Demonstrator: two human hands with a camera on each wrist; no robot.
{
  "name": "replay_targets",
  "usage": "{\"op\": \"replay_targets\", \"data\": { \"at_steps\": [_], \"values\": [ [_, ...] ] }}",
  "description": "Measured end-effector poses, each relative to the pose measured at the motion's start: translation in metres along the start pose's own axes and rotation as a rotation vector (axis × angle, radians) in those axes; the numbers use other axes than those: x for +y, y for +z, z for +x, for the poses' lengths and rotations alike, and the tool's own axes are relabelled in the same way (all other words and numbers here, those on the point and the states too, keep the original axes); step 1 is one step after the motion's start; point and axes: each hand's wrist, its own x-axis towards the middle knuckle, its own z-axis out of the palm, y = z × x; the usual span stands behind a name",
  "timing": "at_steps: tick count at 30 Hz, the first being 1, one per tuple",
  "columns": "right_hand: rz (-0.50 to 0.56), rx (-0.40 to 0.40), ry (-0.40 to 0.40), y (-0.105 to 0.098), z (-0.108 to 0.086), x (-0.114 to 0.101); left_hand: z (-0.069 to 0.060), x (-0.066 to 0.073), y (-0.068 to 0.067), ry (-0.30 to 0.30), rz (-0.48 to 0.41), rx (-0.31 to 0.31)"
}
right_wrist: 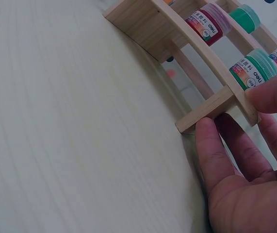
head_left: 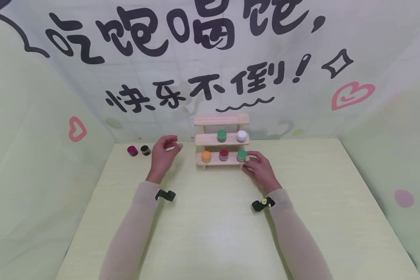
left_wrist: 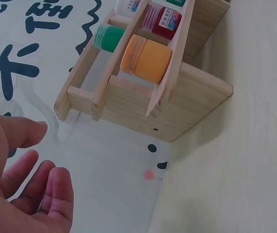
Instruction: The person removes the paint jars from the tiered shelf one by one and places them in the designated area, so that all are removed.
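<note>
Hands (head_left: 162, 157) (head_left: 261, 170) reach forward; left loosely curled; right gripping stand (head_left: 222, 120).

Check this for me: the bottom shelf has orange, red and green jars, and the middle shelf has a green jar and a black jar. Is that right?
Not quite: the middle shelf holds a green jar and a white jar, not a black one. The head view shows it. The bottom shelf is as you said.

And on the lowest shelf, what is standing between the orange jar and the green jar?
One red jar stands between the orange jar and the green jar; the head view shows this.
</note>
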Motion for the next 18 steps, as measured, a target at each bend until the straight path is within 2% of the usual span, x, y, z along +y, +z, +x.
{"op": "replay_targets", "data": {
  "at_steps": [11, 18],
  "values": [
    [0.01, 0.0, 0.004, 0.0, 0.002, 0.001, -0.001, 0.017, 0.028, -0.01, -0.005, -0.033],
    [0.016, -0.009, -0.017, 0.0, 0.0, 0.001, -0.002, 0.027, 0.045, 0.045, -0.027, -0.077]
  ]
}}
